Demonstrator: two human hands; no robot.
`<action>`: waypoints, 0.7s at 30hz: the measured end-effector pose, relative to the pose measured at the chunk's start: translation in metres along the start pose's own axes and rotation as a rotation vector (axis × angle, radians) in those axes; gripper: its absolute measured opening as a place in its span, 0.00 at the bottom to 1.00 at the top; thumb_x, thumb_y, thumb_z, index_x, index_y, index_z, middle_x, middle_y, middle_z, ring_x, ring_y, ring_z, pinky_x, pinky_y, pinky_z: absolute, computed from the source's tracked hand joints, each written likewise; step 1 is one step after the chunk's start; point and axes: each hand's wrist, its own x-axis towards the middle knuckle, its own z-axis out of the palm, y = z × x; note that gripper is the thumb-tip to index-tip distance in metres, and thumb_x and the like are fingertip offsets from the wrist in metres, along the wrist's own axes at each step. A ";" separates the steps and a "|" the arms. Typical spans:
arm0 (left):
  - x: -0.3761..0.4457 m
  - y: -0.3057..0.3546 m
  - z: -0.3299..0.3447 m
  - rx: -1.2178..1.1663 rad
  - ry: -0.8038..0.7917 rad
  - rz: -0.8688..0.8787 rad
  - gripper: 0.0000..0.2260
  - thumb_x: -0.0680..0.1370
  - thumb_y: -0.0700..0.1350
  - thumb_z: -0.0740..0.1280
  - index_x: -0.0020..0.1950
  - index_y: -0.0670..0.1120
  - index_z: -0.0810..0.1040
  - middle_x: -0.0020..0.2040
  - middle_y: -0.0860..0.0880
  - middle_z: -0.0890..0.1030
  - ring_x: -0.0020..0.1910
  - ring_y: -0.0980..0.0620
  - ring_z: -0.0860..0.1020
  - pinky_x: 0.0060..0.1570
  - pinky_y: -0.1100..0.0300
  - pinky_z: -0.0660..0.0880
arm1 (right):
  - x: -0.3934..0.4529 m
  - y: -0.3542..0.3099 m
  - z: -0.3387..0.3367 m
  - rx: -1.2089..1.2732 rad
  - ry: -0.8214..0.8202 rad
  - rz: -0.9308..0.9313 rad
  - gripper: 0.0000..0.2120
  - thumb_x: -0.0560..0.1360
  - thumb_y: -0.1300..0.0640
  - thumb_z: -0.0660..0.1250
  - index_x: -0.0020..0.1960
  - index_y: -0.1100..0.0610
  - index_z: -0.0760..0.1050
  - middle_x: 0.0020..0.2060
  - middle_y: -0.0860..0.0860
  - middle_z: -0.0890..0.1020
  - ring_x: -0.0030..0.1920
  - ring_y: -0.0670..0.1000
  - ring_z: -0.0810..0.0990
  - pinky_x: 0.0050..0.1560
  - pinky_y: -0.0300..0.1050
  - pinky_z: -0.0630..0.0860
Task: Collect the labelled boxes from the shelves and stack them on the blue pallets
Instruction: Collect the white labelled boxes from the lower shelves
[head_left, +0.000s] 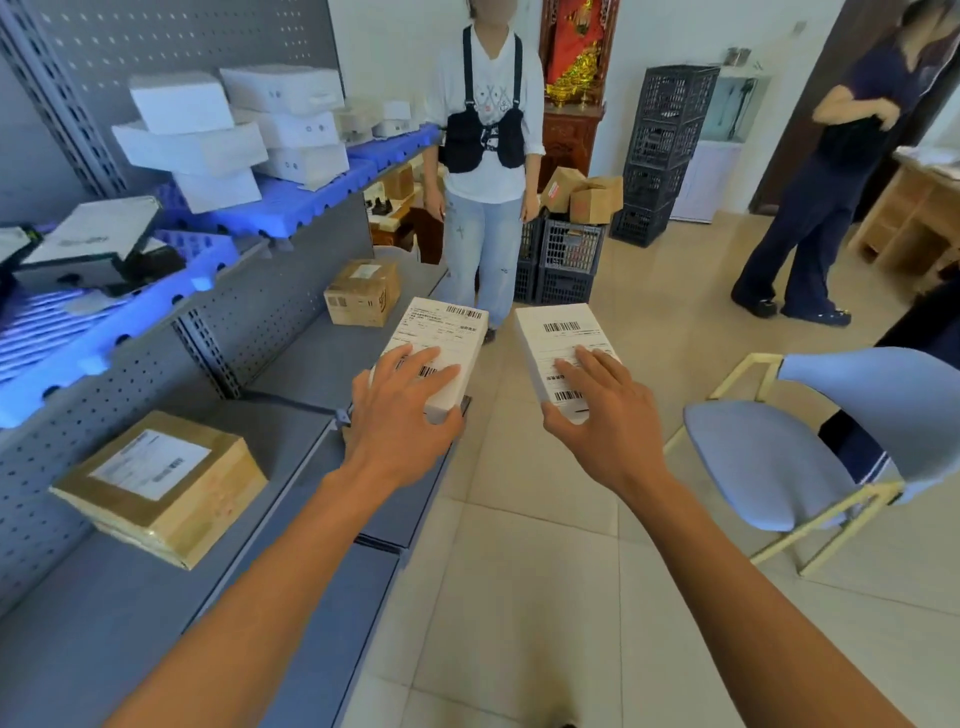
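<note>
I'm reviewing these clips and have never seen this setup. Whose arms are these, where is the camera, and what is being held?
There is no machine: one camera sits on a person's head, looking forward and down at their bare arms. The left hand grips one white labelled box, the right hand another white labelled box, both in the air above the floor. On the left, grey shelves carry brown cardboard parcels, and blue pallets higher up hold stacked white boxes. Two other people stand further back.

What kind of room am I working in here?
Likely a small parcel stockroom or packing office: grey pegboard shelving holding labelled cardboard parcels, blue pallets stacked with white boxes, and black plastic crates on a tiled floor.
</note>
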 end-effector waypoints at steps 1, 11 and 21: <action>0.014 -0.003 0.005 0.005 0.009 -0.004 0.23 0.73 0.58 0.63 0.66 0.53 0.80 0.73 0.52 0.74 0.75 0.48 0.64 0.68 0.43 0.63 | 0.016 0.006 0.006 0.001 -0.003 -0.011 0.31 0.73 0.34 0.55 0.70 0.49 0.74 0.74 0.51 0.70 0.76 0.53 0.64 0.65 0.60 0.70; 0.162 -0.005 0.053 0.125 0.120 -0.059 0.23 0.73 0.58 0.63 0.66 0.54 0.80 0.71 0.51 0.75 0.74 0.46 0.68 0.64 0.37 0.68 | 0.191 0.077 0.048 0.083 -0.047 -0.150 0.28 0.76 0.38 0.61 0.73 0.47 0.69 0.77 0.50 0.66 0.78 0.52 0.60 0.67 0.60 0.67; 0.272 -0.017 0.069 0.183 0.196 -0.175 0.25 0.74 0.62 0.61 0.68 0.55 0.79 0.73 0.52 0.73 0.75 0.47 0.65 0.67 0.39 0.65 | 0.333 0.101 0.077 0.125 -0.036 -0.321 0.28 0.76 0.39 0.63 0.73 0.48 0.71 0.76 0.50 0.68 0.77 0.52 0.62 0.68 0.59 0.69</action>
